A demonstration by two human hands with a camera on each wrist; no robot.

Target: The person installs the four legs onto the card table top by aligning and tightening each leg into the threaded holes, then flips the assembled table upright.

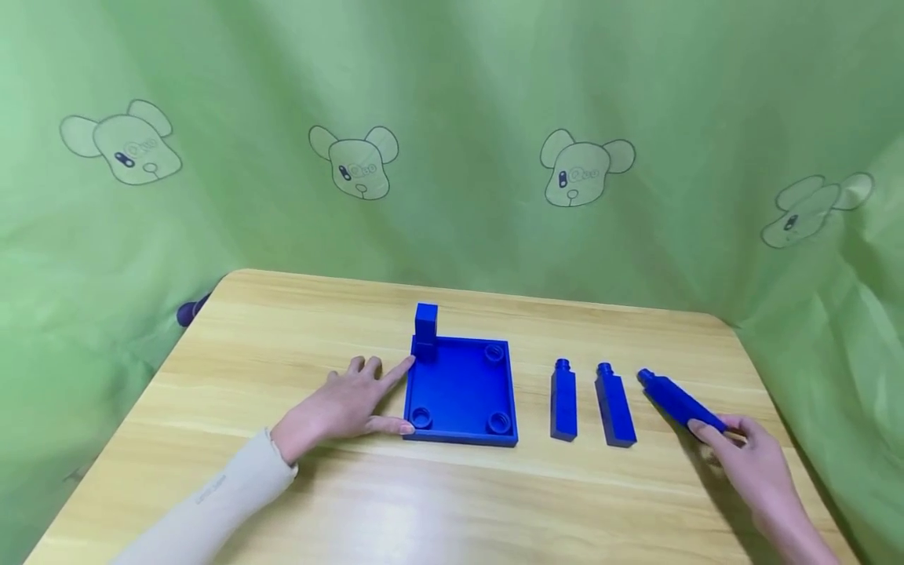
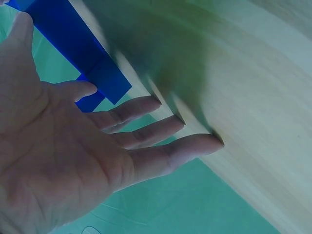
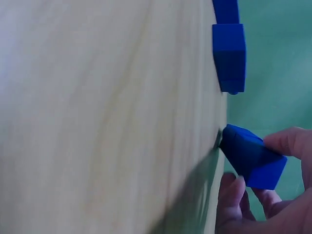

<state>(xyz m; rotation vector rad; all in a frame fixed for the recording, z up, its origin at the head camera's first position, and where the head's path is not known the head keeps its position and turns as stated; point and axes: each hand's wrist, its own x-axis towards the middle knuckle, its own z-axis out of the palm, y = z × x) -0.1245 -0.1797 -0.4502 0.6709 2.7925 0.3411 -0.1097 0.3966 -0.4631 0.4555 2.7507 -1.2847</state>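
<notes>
A square blue tray (image 1: pixel 461 392) with a raised rim lies on the table, round threaded sockets in three of its corners. At its back left corner a blue block leg (image 1: pixel 426 323) stands upright. My left hand (image 1: pixel 346 404) touches the tray's left side with index finger and thumb, the other fingertips resting on the tabletop. At the right, my right hand (image 1: pixel 756 463) pinches the near end of a blue leg (image 1: pixel 681 402) with a threaded tip; that end is tilted up off the table. Two similar legs (image 1: pixel 563 404) (image 1: pixel 616 410) lie between the tray and this hand.
The wooden table (image 1: pixel 353 502) has rounded far corners. Green curtain (image 1: pixel 466 227) with printed bear heads hangs behind and along both sides. A dark purple object (image 1: pixel 187 312) pokes out beyond the table's left edge.
</notes>
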